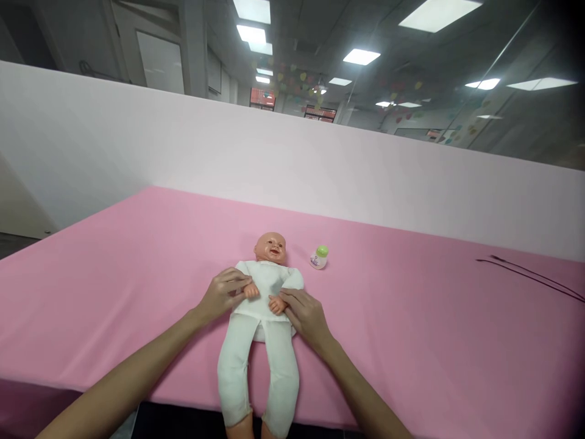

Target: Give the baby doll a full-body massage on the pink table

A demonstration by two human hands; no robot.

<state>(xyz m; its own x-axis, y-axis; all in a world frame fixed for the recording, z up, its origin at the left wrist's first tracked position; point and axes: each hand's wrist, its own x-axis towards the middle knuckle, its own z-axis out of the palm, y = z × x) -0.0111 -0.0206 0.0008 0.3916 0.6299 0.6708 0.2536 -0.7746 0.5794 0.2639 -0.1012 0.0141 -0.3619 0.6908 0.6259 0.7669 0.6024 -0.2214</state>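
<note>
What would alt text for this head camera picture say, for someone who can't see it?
A person's left hand and right hand hold the wrists of a baby doll in white clothes, lying face up on a pink-covered table. A small green-capped container sits near its head, and thin dark cords lie at far right.

Pink-covered table (411,329): baby doll (261,311) face-up, green-capped bottle (319,259) near it, thin black cord (530,275) far right.

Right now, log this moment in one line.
doll: face up on pink cover | left hand: holding one sleeve | right hand: holding other sleeve | green-lidded container: beside doll's head
</note>
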